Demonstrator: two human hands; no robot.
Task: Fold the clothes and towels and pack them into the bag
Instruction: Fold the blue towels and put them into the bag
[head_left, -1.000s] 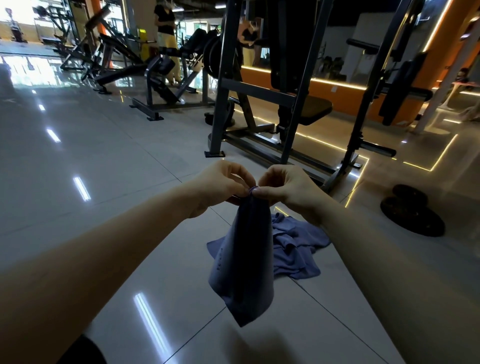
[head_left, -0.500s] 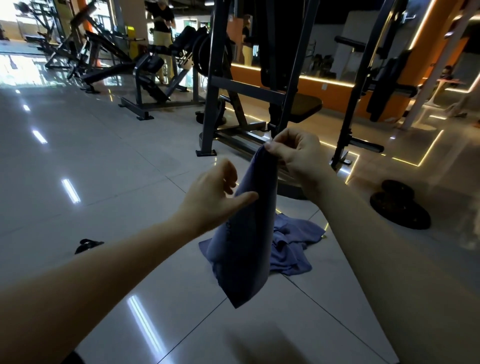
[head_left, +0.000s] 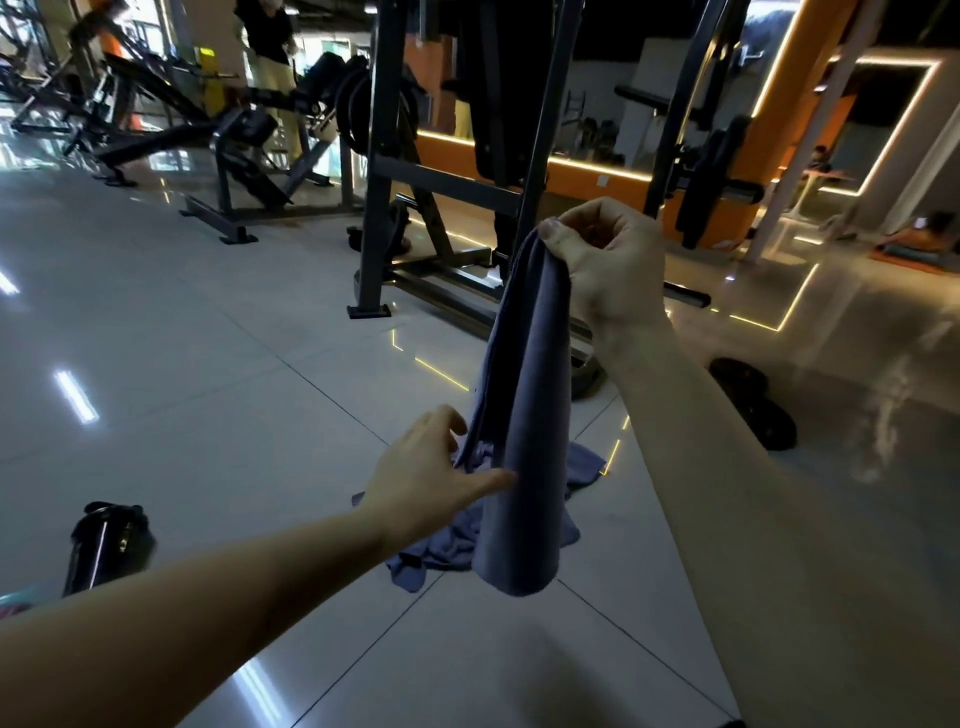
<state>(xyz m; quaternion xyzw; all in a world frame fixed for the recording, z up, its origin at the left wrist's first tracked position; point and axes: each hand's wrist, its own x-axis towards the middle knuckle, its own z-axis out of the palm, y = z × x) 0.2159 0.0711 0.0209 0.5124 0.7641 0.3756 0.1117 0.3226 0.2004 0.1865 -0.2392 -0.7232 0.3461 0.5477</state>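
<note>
My right hand (head_left: 605, 270) pinches the top corners of a blue-grey towel (head_left: 522, 441), which hangs down folded lengthwise in front of me. My left hand (head_left: 428, 470) is lower, fingers fairly straight, thumb touching the hanging towel's left side about halfway down. On the tiled floor beneath lies a crumpled blue-grey garment (head_left: 447, 540), partly hidden behind the towel. A dark bag (head_left: 106, 543) stands on the floor at the lower left, apart from both hands.
A dark steel gym rack (head_left: 384, 171) stands just beyond the towel. Black weight plates (head_left: 753, 405) lie on the floor to the right. More gym machines (head_left: 228, 150) and a standing person (head_left: 270, 57) are at the back left.
My right hand has lifted the towel's top higher and to the right. My left hand let go of the top and slid down the towel's side. The view dropped, bringing the bag in.
</note>
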